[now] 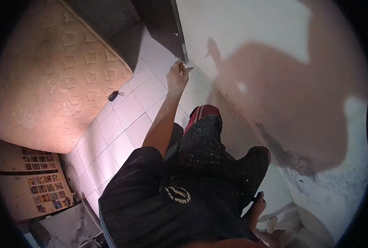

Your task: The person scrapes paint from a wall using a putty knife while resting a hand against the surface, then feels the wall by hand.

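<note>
My left hand [178, 76] reaches forward over the floor, its fingers pinched on a small pointed blade-like piece [189, 69]. It is close to the lower corner of a dark panel [163, 27] beside the wall. At the lower right, what appears to be my right hand [258, 208] is partly hidden beside my dark trousers [204, 144]. A narrow dark item lies against it, but its grip cannot be made out.
A quilted mattress [64, 78] leans at the left, with a small dark object [113, 96] by its edge. Tiles [128, 111] cover the floor. A stained white wall [275, 91] rises at right. Sticker-covered boards [47, 190] stand at lower left.
</note>
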